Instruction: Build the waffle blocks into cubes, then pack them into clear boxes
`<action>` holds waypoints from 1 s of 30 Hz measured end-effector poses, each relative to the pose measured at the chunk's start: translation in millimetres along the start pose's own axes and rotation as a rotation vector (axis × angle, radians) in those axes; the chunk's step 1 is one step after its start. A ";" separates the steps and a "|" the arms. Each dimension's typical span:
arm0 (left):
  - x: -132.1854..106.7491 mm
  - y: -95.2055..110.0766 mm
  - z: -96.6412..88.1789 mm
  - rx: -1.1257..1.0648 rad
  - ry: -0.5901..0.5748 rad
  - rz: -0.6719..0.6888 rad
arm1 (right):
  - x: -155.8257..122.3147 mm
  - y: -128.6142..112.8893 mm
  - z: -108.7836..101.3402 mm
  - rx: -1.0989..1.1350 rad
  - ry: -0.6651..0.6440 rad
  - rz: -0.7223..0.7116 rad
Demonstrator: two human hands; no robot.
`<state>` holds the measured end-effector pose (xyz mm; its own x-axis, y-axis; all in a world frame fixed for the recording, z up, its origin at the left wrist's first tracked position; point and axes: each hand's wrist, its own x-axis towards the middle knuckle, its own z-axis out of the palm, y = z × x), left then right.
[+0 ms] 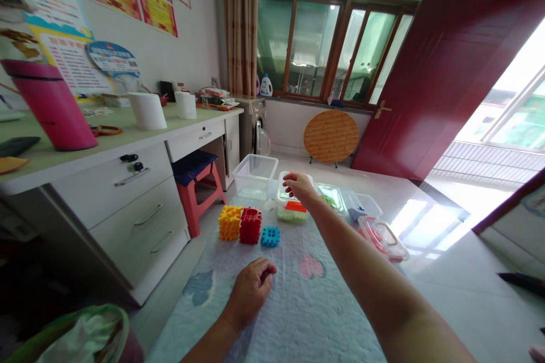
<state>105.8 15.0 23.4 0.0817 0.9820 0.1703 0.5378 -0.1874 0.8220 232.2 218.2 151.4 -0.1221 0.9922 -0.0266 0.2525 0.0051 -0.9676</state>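
Note:
My right hand [299, 187] reaches over a clear container with a white lid [283, 195] and an orange clip [295, 206]. Its fingers are bent and a little apart, with nothing visible between them; whether they touch the lid I cannot tell. Pale green contents show through the container's side. My left hand [252, 289] is curled closed low over the patterned mat [306, 306], and I see no object in it. Beyond it stand a yellow block cube [230, 223], a taller red block box [250, 226] and a small blue block piece [271, 236].
An open clear bin [255, 178] stands at the mat's far end. Right of the lidded container are a clear box with green pieces [332, 198], a tray with dark blue pieces [360, 207] and a red-and-clear lidded box [383, 238]. A red stool [193, 204] sits by the desk [128, 181].

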 end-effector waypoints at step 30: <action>-0.4 -1.7 -0.6 -0.010 -0.020 -0.005 | 23.7 -13.2 82.7 -0.128 -0.071 0.062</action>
<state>104.3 15.0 22.3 0.0955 0.9832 0.1554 0.5301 -0.1824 0.8281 146.7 231.4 142.8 -0.1689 0.9797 -0.1075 0.3810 -0.0357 -0.9239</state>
